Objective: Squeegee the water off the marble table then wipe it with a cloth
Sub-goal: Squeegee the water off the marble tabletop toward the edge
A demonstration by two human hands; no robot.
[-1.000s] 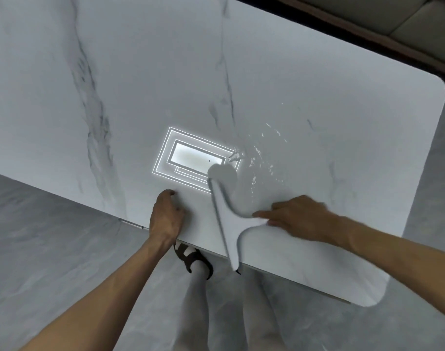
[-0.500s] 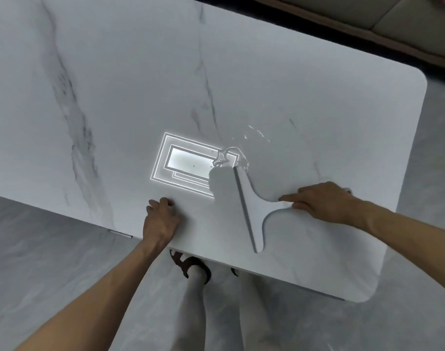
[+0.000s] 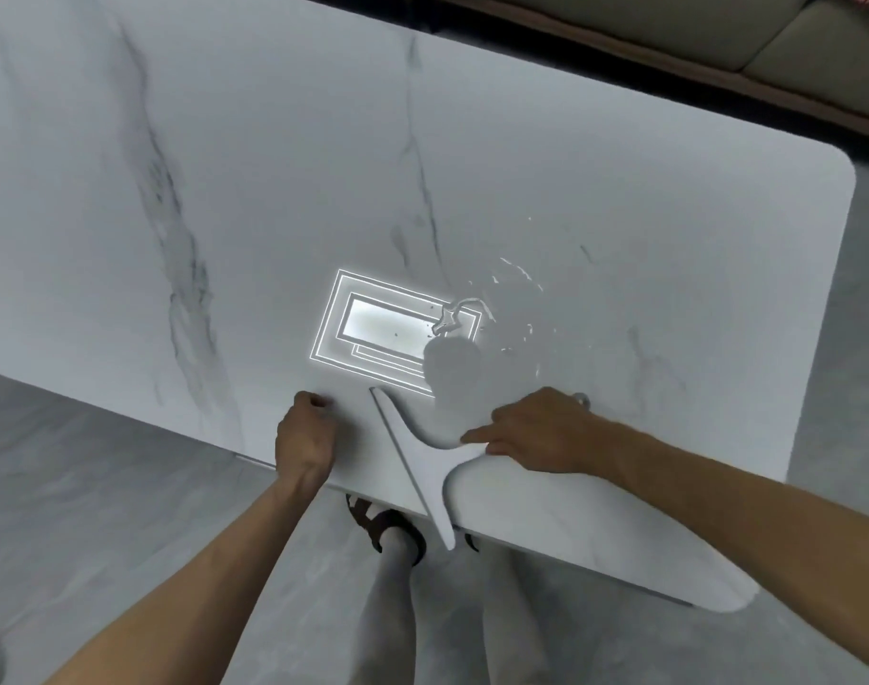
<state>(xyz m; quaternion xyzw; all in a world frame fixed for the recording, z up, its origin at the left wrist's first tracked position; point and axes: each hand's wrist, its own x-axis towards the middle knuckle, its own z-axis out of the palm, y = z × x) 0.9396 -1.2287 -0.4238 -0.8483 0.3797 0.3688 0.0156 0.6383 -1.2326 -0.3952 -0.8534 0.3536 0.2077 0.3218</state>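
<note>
Marble bench (image 3: 620,190) carries the white squeegee (image 3: 415,467) between the hands, its blade's long axis running from beside the curled, empty left hand (image 3: 304,437) back past the bench edge, handle gripped by the right hand (image 3: 536,432), with the water (image 3: 464,309) lying just beyond that hand.

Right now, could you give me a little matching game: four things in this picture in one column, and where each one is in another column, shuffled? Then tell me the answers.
Things:
1. squeegee
2. left hand
3. water
4. sofa

Places:
A. beyond the table's far edge
B. curled, resting on the table by its near edge
C. held by the right hand, blade tip poking past the near edge
D. scattered beside the bright light reflection

Pairs: 1-C, 2-B, 3-D, 4-A.
</note>
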